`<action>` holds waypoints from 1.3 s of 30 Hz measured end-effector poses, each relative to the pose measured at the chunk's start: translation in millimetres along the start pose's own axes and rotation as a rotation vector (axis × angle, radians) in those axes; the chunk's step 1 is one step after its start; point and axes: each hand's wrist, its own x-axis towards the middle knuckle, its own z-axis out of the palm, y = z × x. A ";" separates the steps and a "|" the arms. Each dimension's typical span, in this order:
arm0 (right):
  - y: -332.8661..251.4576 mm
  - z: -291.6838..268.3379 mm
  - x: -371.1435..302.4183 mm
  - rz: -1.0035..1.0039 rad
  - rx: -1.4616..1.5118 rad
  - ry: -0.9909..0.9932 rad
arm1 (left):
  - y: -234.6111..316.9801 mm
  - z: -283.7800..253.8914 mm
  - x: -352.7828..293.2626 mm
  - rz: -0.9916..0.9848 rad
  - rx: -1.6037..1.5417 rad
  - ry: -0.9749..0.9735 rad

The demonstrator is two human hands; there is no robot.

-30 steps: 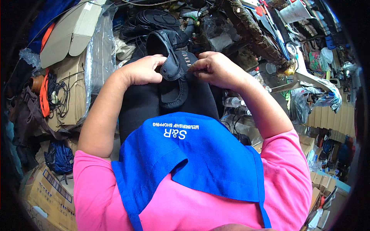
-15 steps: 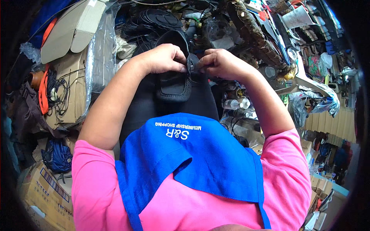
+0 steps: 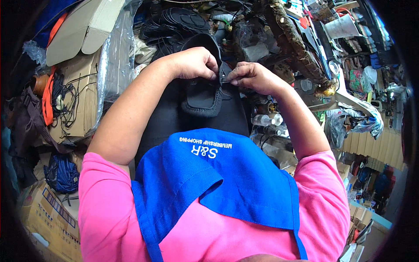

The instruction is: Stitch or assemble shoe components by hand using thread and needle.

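A black slip-on shoe [image 3: 201, 99] rests on my dark-trousered lap, its toe with a ridged, stitched seam facing me. My left hand [image 3: 195, 64] is closed on the shoe's upper, its thumb and fingers bent into the opening. At the shoe's right edge, my right hand [image 3: 252, 77] pinches with thumb and forefinger. Something thin and pale shows between those fingertips and the shoe, too small to name. A dark flap or strip of the upper [image 3: 225, 70] stands up between the two hands.
Dark flat sole-like pieces [image 3: 176, 24] are piled beyond the shoe. Folded cardboard [image 3: 80, 94] with dark cords lies at the left. To the right are clear plastic bottles [image 3: 264, 119] and a rough, worn wooden beam [image 3: 290, 41]. A blue apron [image 3: 209, 174] covers my front.
The shoe and my left hand have shifted slightly right, and the shoe has tilted a little. My right hand stays pinched at its edge, its fingers slightly changed in pose.
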 end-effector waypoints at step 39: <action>0.3 41.3 7.6 0.075 0.174 0.208 | -7.0 17.8 -16.8 -0.015 0.117 0.229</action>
